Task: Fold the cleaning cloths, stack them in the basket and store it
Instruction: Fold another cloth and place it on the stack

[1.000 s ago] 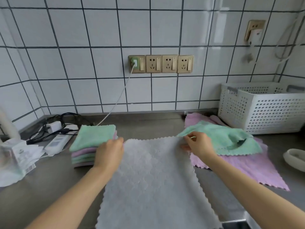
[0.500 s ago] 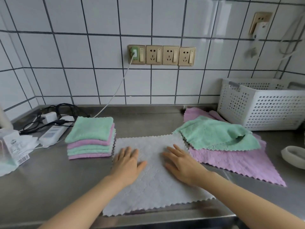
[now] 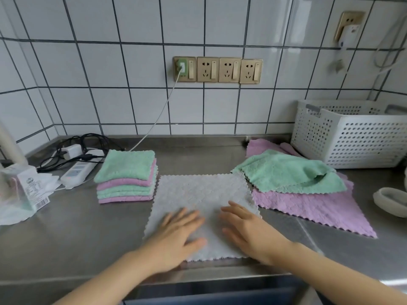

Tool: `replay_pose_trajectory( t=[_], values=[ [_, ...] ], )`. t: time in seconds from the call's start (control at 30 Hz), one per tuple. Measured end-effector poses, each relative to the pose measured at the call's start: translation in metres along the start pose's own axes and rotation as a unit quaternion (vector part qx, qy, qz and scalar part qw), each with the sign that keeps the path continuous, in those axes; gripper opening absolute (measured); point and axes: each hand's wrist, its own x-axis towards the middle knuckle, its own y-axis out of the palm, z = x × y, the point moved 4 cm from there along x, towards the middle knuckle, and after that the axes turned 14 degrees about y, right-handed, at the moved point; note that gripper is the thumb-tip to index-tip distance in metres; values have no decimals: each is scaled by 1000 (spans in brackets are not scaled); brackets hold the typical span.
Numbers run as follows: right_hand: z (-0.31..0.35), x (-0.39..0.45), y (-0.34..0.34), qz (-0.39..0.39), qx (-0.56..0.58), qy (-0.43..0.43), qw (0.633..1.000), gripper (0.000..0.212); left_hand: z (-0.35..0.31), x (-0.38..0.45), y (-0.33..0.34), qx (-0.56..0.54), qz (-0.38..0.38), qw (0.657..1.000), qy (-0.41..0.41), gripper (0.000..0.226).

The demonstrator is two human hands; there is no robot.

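Note:
A grey cleaning cloth (image 3: 201, 192) lies flat on the steel counter in front of me. My left hand (image 3: 176, 236) and my right hand (image 3: 248, 232) both rest flat on its near half, fingers straight. To the left stands a stack of folded green and pink cloths (image 3: 126, 176). To the right an unfolded green cloth (image 3: 286, 172) lies crumpled on an unfolded pink cloth (image 3: 308, 205). The white perforated basket (image 3: 352, 137) stands at the back right against the wall.
A power strip (image 3: 78, 171) with tangled black cables and a white charger cable lies at the back left. A plastic packet (image 3: 24, 194) sits at the far left. A pale dish (image 3: 392, 201) is at the right edge. The counter's front edge (image 3: 198, 274) runs just below my wrists.
The grey cloth, held by its far corners a second ago, now lies flat. Both hands have slid across it toward the near edge.

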Motion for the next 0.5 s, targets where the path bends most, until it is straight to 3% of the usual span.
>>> replay_pose_trajectory(
  t=[0.13, 0.3, 0.43, 0.5],
  values=[
    [17, -24, 7, 40, -39, -68, 996, 61, -28, -20, 5, 4, -27, 997, 65, 83],
    [21, -24, 3, 22, -85, -93, 992, 54, -25, -23, 2, 82, -64, 990, 90, 73],
    [25, -24, 5, -9, -112, -138, 984, 32, -30, -24, 0, 48, -60, 994, 81, 86],
    [23, -24, 6, 10, -124, -139, 982, 33, -31, -23, -2, 49, -74, 993, 75, 89]
  ],
)
